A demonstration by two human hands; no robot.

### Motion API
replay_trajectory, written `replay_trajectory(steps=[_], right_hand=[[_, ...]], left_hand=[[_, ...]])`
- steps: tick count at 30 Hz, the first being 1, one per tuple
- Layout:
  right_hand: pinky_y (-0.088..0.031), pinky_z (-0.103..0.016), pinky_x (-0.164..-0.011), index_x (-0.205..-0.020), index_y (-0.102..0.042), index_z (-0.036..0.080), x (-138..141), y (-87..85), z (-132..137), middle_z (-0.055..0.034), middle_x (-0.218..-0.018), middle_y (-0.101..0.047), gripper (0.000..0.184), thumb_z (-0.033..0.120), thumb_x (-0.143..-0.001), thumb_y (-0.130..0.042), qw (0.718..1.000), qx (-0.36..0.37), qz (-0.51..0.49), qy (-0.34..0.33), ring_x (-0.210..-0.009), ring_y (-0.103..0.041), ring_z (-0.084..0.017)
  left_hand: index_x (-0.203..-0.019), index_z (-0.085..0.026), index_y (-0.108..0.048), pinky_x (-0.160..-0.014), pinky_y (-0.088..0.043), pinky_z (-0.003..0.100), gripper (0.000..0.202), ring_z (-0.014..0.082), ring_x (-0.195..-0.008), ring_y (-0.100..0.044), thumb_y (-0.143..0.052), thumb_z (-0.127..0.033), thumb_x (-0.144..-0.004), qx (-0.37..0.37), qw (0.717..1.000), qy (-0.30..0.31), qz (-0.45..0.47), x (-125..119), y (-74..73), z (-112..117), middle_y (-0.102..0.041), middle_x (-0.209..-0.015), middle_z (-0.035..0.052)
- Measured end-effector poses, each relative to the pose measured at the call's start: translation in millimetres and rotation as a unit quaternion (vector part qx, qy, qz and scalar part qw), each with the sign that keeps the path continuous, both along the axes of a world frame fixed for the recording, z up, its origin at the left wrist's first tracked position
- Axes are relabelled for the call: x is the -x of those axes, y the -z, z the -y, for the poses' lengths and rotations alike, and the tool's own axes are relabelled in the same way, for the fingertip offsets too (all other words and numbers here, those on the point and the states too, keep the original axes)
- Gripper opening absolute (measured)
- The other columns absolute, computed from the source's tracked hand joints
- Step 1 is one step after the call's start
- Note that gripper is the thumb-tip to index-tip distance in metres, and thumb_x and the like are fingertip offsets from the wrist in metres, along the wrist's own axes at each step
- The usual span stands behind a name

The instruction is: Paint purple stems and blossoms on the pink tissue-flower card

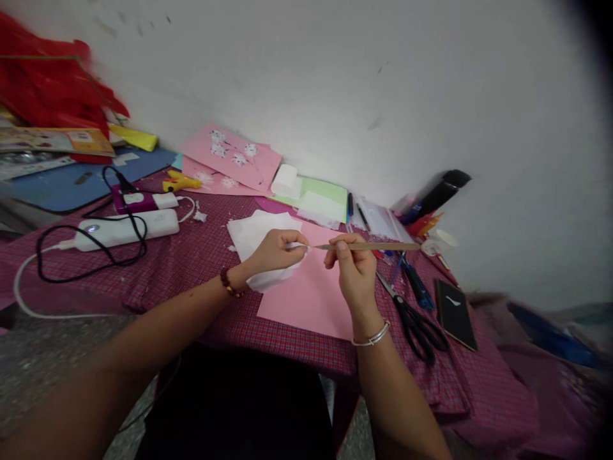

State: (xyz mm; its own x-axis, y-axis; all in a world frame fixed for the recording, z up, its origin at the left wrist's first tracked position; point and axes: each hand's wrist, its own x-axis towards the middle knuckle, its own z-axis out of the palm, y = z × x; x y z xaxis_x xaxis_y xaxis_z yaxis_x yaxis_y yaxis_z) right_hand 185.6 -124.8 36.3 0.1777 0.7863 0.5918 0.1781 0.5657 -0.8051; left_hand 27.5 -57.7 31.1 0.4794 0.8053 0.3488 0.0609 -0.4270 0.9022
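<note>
In front of me my left hand is closed in a pinch, with a small bit of white paper showing between thumb and fingers. My right hand grips a thin tan wooden stick held nearly level. Its tapered tip points left, at or very near my left fingertips; whether they touch is too small to tell. Under the left hand lie crumpled white paper sheets. A plain pink sheet is spread below both hands, partly covered by the white paper.
Black-handled scissors, a utility knife and a dark phone-like slab lie at right. Pink sheets with white flowers stand at the back. On the left are a yellow glue gun and a white power strip with loose cables.
</note>
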Motion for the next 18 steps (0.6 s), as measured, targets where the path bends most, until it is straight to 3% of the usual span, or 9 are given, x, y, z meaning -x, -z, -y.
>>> replay_trajectory(steps=[18], right_hand=[[-0.043,-0.024,-0.051,-0.086,-0.058,0.02,1.6,-0.5,0.6,0.0043,-0.058,-0.055,0.016,0.033,-0.092,-0.051,0.999,0.039,0.022,0.002,-0.051,-0.051,-0.009]], left_hand=[[-0.069,-0.014,-0.066,-0.054,-0.042,0.019,0.011,0.0088,-0.058,-0.054,-0.055,-0.016,-0.07,-0.029,0.999,-0.005,-0.018,-0.9,-1.1,0.9,-0.065,-0.064,-0.0005]])
